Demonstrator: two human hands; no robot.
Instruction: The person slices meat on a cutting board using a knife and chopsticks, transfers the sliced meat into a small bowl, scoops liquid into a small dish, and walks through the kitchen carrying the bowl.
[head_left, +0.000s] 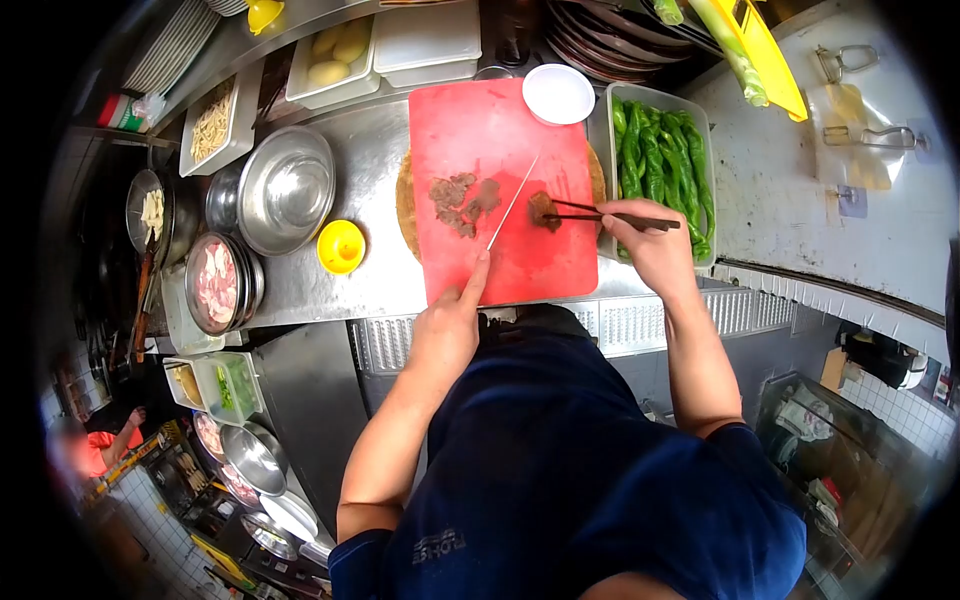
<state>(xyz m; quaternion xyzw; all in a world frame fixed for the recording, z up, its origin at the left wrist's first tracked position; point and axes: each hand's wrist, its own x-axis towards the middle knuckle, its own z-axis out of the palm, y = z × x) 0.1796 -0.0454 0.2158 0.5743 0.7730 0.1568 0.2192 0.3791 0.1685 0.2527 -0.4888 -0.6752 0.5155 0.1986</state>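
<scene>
My left hand [450,325] is closed round the handle of a knife [514,200], its blade slanting up and right over a red cutting board [470,120]. My right hand [650,245] holds a pair of dark chopsticks [585,211]. Their tips are at a brown piece of cooked meat [543,210] on the right of the board; whether they pinch it I cannot tell. Several slices of meat [462,203] lie on the board left of the blade. A small white bowl [558,95] sits at the board's top right corner.
Right of the board stands a tray of green peppers [668,170]. On the left are a yellow cup [341,247], a steel bowl [287,190] and a bowl of raw meat [217,285]. White containers [427,40] line the back. Another person [105,445] is at far lower left.
</scene>
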